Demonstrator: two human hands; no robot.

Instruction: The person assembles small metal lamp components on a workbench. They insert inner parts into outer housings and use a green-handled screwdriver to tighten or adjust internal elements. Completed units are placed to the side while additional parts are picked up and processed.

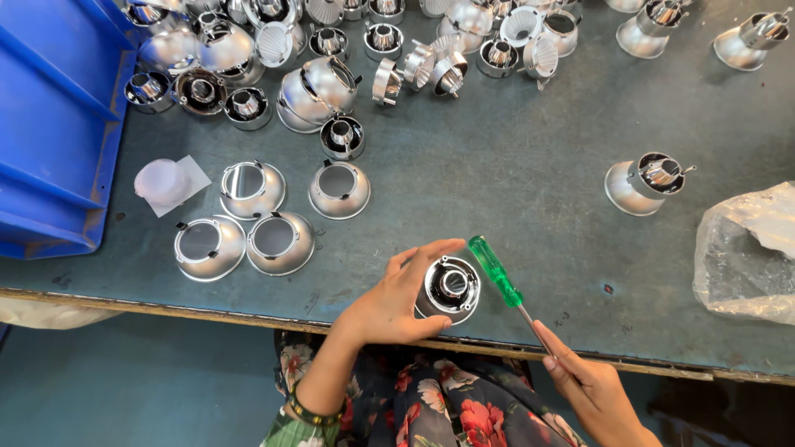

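**Two hands, one shiny cup and a green screwdriver at the bench edge**

Floral-print cloth (pixel 431 406) covered the person's lap at the bottom of the frame, just below the worn front edge of the grey table (pixel 513 190). Above it, the left hand (pixel 393 306) curled around a shiny metal cup (pixel 449 288), thumb under its lower rim and fingers arched over the top and left side, the grasp loose enough to leave the round centre of the cup in plain sight. The cup sat just inside the table edge, tipped toward the camera. The right hand (pixel 592 385) gripped the thin metal shaft of a screwdriver (pixel 505 281) near its tip, fingers pinched closed around it; the green handle pointed up and to the left, ending just beside the cup's upper right rim and close to the left fingertips.

Four open silver shells (pixel 273 217) lay in a cluster to the left of the cup, well apart from it, beside a pale plastic dome (pixel 162 180) resting on a white square. A crowd of similar shiny parts (pixel 331 58) covered the far side of the table. One assembled piece (pixel 646 182) stood alone to the right, near a crumpled clear plastic bag (pixel 749 252). A blue bin (pixel 58 116) filled the left corner. Nothing lay between the two hands and the cup.
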